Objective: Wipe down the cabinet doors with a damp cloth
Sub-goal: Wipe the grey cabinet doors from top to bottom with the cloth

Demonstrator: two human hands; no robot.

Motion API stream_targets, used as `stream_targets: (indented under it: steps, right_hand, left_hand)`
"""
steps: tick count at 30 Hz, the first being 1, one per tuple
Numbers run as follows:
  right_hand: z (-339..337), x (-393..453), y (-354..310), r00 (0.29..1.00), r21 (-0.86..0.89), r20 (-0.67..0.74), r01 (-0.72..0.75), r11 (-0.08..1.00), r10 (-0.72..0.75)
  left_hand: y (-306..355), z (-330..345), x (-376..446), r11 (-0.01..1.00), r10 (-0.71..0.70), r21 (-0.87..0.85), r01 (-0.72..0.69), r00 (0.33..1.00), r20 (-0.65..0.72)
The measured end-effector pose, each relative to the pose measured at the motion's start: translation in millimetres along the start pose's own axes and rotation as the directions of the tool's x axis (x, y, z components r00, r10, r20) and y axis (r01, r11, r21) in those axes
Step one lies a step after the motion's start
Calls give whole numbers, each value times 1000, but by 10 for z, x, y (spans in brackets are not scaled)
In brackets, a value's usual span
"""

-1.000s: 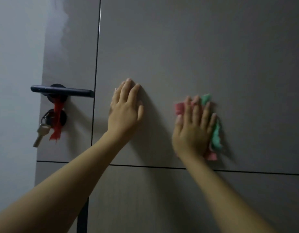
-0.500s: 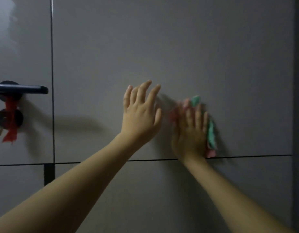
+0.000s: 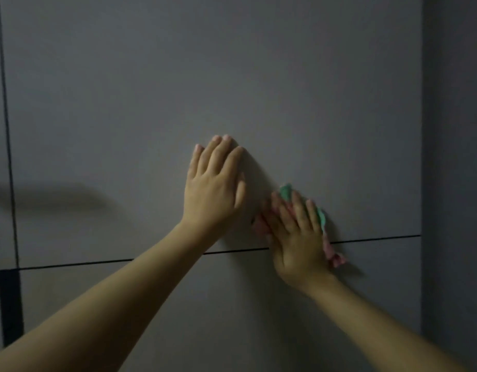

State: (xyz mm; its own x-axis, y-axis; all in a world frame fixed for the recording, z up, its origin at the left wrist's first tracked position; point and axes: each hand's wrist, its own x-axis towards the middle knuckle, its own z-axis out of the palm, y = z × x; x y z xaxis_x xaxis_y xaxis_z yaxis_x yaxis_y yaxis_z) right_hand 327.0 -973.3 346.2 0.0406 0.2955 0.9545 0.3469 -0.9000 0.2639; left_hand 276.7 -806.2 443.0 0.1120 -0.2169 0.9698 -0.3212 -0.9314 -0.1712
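My right hand (image 3: 299, 237) presses the pink-green cloth (image 3: 323, 224) flat against the grey cabinet door (image 3: 232, 76), fingers straight, right over the horizontal seam (image 3: 379, 238). My left hand (image 3: 214, 189) lies flat and bare on the door, holding nothing, just beside it. Best to keep even palm pressure and overlap strokes. Door edge (image 3: 421, 130) is near on the right; lots of room above and left.

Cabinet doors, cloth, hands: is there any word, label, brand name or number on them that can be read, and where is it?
None: no text, label, brand, number or sign shows anywhere.
Cabinet door: plain grey, no lettering.
Cloth: pink and green, no print visible; it is mostly hidden under the right hand.
Left hand: flat on the door, bare, nothing written.
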Motion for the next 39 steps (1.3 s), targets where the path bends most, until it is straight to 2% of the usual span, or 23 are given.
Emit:
stream_targets:
  steps: [1,2,3,4,6,8,9,10,11,13,14,15,16,18,20,23,24,26,28,30,33,35,39]
  right_hand:
    - [-47,-39,141,990,-6,43,137,991,-136]
    - [-101,-49,339,977,-14,64,204,979,-202]
    - [-132,-23,541,978,-36,56,204,978,-202]
    - [-141,15,747,992,-51,27,128,990,-127]
    - [-193,123,1025,986,-58,-33,-166,985,164]
    - [-161,219,972,892,-39,-131,-441,896,433]
    - [-118,218,844,838,-40,-176,-530,847,517]
    - [-79,171,692,818,-32,-193,-556,830,541]
    - [-53,76,552,855,-35,-180,-500,865,487]
    - [-58,-190,452,978,-49,-42,-204,978,202]
    - [-108,-284,553,998,-50,27,-58,997,59]
    - [-159,-304,707,998,-45,60,23,999,-21]
    - [-191,-287,876,998,-54,58,16,998,-13]
    - [-219,-175,1173,980,-61,-24,-201,978,200]
    - [-243,-49,1302,912,-27,-83,-405,914,402]
    - [-152,-194,1059,836,-17,-128,-539,842,533]
    - [-124,-343,946,859,-35,-111,-507,861,501]
    - [-102,-663,819,945,-61,-15,-327,943,327]
    - [-164,-741,986,983,-56,37,-178,982,180]
    - [-195,-599,1249,977,-56,-4,-211,976,211]
    - [-211,-328,1446,890,-20,-110,-447,894,442]
    - [-167,-382,1352,852,-3,-129,-511,859,507]
    - [-93,-978,1070,933,-36,-34,-360,932,359]
  left_hand:
    - [9,5,13,1000,-4,15,4,1000,-4]
    - [27,28,15,999,0,39,0,1000,-11]
    - [35,48,22,998,7,70,-6,1000,-20]
    - [36,80,19,995,14,97,-12,1000,-19]
    - [36,133,9,991,20,134,-17,1000,-19]
    - [46,192,11,985,29,171,-22,999,-40]
    - [57,214,11,984,29,180,-21,999,-44]
    - [65,228,9,983,26,184,-18,999,-42]
    - [79,240,13,982,21,187,-13,999,-37]
    - [89,237,21,979,14,201,-10,1000,-19]
    - [96,236,20,979,11,202,-8,1000,-12]
    - [87,231,18,979,8,204,-6,1000,-6]
    - [85,235,21,979,10,204,-9,1000,-3]
    - [75,229,16,980,9,197,-9,1000,2]
    - [69,223,38,980,16,198,-16,1000,2]
    - [84,226,34,981,5,195,-7,1000,10]
    - [94,230,36,981,-2,192,0,1000,11]
    - [88,227,37,982,-2,191,0,1000,12]
    - [68,224,35,982,10,190,-11,1000,9]
    - [51,226,35,981,26,194,-27,1000,6]
    - [45,236,35,979,29,202,-28,1000,-1]
    - [50,231,32,980,22,199,-24,1000,12]
    - [66,207,31,983,8,181,-14,999,34]
